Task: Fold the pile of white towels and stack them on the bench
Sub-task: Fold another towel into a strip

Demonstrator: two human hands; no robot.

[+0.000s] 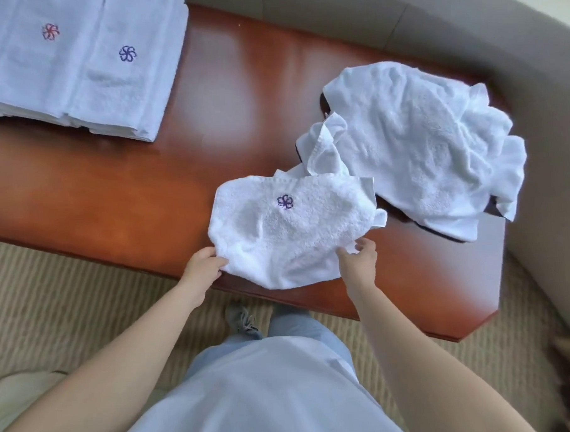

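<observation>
The left hand (pixel 203 264) and the right hand (pixel 359 257) each pinch a near corner of the white towel (pixel 287 228), fingers curled on the cloth; it lies on the bench (pixel 119 197) beside the unfolded pile (pixel 417 144)

You get a single view, from the head camera, which looks steeply down and forward from above your own torso. It sits close over the near edge of the bench (pixel 120 203), whose right end shows in full while its left end runs out of frame. The wide lens bends the edges; the carpet (pixel 84 290) fills the bottom.
</observation>
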